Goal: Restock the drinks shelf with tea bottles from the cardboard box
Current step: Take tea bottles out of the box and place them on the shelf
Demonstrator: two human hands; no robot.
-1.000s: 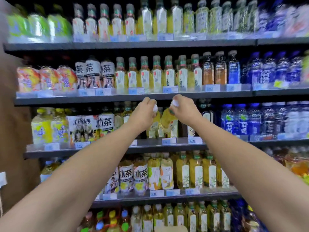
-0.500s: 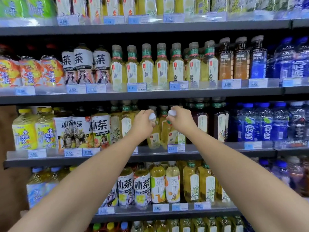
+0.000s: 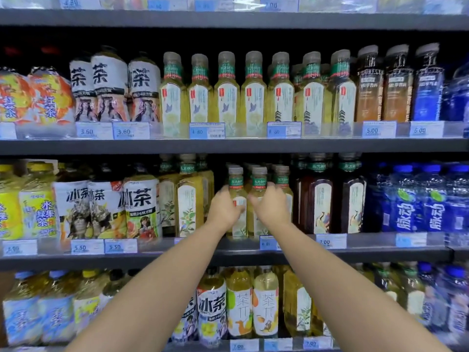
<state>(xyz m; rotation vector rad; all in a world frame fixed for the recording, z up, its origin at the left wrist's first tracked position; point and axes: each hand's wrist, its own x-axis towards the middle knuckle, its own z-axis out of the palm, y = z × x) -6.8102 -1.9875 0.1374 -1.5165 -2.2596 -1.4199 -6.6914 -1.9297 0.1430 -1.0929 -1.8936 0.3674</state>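
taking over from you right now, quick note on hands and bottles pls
Left hand grips the left tea bottle; right hand grips the right tea bottle beside it.
Both stand upright at the front of the middle shelf.
Done: these two look placed.
Left: let go, fetch more from the box, which is out of view.

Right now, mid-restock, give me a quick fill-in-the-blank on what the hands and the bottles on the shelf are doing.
The left hand and the right hand each grip ____ bottle.
Both tea bottles stand ____ on the shelf.
The blue-capped bottles sit to the ____ of the right hand.
Missing words: one; upright; right.
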